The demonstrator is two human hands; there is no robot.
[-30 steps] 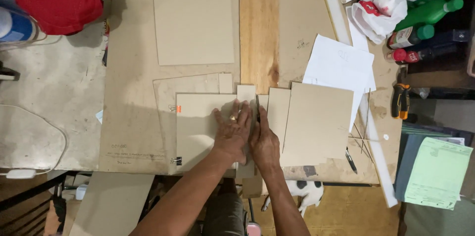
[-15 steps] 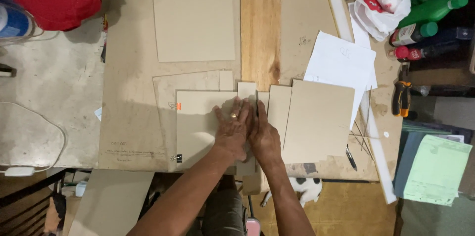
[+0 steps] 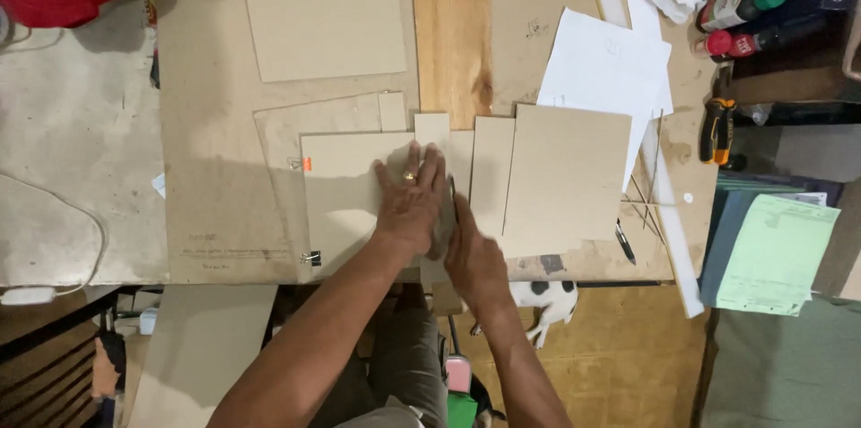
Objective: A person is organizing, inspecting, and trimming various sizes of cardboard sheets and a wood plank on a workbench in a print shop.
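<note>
Left hand [image 3: 411, 199] flat on cardboard sheet [image 3: 345, 190]; right hand [image 3: 473, 253] grips cutter [image 3: 453, 195].

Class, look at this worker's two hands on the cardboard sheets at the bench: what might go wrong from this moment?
1. The left hand presses flat right beside the thin dark tool in the right hand; a slip might catch the fingers.
2. The narrow cardboard strip lies loose among overlapping sheets and may shift.
3. The pen sits near the bench edge and might get knocked off.
</note>
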